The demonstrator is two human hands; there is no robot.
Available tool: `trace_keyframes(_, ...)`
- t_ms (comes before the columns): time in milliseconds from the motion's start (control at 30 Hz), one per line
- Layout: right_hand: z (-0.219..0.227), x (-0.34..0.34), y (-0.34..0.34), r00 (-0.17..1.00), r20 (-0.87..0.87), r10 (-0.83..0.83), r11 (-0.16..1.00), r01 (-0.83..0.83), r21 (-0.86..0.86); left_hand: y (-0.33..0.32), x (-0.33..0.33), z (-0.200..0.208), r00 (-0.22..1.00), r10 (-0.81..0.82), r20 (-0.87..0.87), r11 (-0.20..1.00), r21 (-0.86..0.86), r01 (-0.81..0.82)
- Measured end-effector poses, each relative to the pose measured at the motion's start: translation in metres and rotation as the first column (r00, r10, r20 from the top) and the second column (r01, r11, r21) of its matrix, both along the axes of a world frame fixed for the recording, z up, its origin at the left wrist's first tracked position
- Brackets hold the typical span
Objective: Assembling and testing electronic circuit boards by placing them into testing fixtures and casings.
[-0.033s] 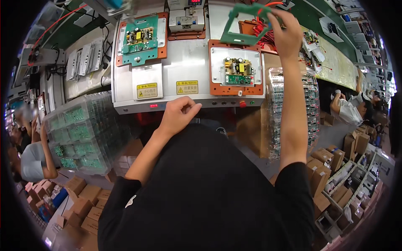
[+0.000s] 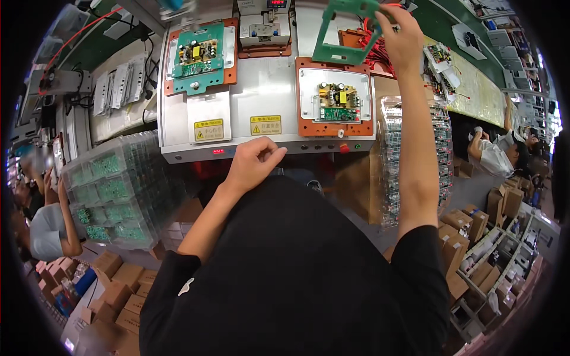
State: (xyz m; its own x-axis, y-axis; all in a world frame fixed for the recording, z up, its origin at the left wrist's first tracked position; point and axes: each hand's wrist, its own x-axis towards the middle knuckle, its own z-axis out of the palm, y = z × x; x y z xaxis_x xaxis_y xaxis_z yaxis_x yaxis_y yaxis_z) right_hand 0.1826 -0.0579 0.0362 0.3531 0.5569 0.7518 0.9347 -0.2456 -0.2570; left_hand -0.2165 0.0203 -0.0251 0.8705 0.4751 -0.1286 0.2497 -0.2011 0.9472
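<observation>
My right hand [image 2: 404, 37] pinches the right edge of a green rectangular frame [image 2: 325, 37] and holds it tilted, raised above the back of the right fixture. Below the frame, an orange and white fixture [image 2: 304, 126] carries a circuit board [image 2: 337, 102] with a yellow transformer. My left hand [image 2: 255, 163] rests by the machine's front edge, its fingers loosely curled toward the thumb, with nothing visible in it. On the left, another circuit board [image 2: 199, 53] sits in an orange fixture [image 2: 230, 76] under a green frame [image 2: 195, 85].
The metal machine [image 2: 261, 89] has a red button [image 2: 344, 148] at its front. Red wires [image 2: 383, 56] lie behind the right fixture. Clear trays of boards are stacked at left [image 2: 113, 190] and right [image 2: 415, 160]. Cardboard boxes [image 2: 127, 276] stand lower left. Other people work at both sides.
My right hand and the green frame have risen slightly, away from me. My left hand and both boards have stayed in place.
</observation>
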Motion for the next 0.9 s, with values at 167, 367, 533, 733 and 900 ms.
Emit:
trace_keyframes(167,-0.017,-0.005,0.004,0.965,-0.26,-0.041,0.971,-0.023,-0.237,0.007,-0.013,0.006,0.995,0.073,0.069,0.995,0.062,-0.077)
trace_keyframes(367,-0.069,-0.044,-0.018,0.908,-0.392,0.147,0.653,-0.387,-0.651,0.003,-0.04,0.0,0.912,0.407,-0.054,0.9,-0.144,-0.41)
trace_keyframes(533,-0.083,-0.058,0.002,0.934,-0.241,0.263,0.587,-0.353,-0.728,-0.012,-0.017,0.008,0.915,0.401,-0.052,0.888,-0.225,-0.401)
trace_keyframes(733,-0.015,-0.115,-0.003,0.958,-0.087,0.273,0.85,-0.283,-0.444,-0.032,-0.007,0.013,0.962,0.238,-0.132,0.843,-0.464,-0.272)
trace_keyframes(900,-0.011,-0.163,-0.023,0.845,-0.392,0.362,0.809,-0.494,-0.318,-0.044,0.002,0.016,0.841,0.528,0.114,0.48,-0.858,-0.185)
